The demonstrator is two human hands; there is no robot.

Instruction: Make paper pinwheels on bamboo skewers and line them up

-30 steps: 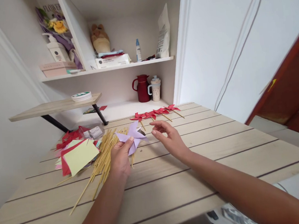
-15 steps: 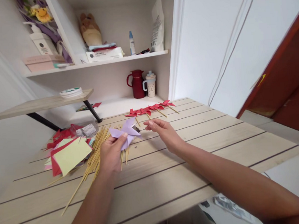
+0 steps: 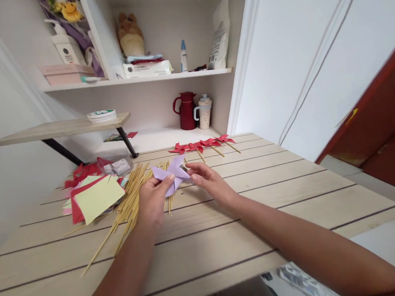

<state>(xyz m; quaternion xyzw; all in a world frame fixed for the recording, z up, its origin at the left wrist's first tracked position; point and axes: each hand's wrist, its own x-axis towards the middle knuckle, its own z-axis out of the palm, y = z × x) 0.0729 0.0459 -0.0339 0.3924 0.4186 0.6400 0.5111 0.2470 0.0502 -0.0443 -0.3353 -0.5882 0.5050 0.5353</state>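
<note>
A light purple paper pinwheel (image 3: 174, 171) is pinched in my left hand (image 3: 153, 195), the thumb lying over its folded centre. My right hand (image 3: 209, 181) has come to the pinwheel's right side, with thumb and fingertips closed at the tip of that blade. The undersides of the fingers are hidden. Below and left of the pinwheel lies a loose heap of thin wooden sticks (image 3: 129, 208). Several red paper pinwheels on sticks (image 3: 210, 142) lie in a row behind my hands.
Coloured paper sheets (image 3: 99, 199) are stacked at left, beside red paper scraps and a clear plastic packet (image 3: 117, 166). A small raised wooden stand (image 3: 62, 128) holds a white round item. A red jug (image 3: 187, 112) and a cup (image 3: 204, 112) stand at the back.
My right hand has moved left to the purple pinwheel's edge. My left hand still holds the pinwheel. The whole view has shifted slightly.
</note>
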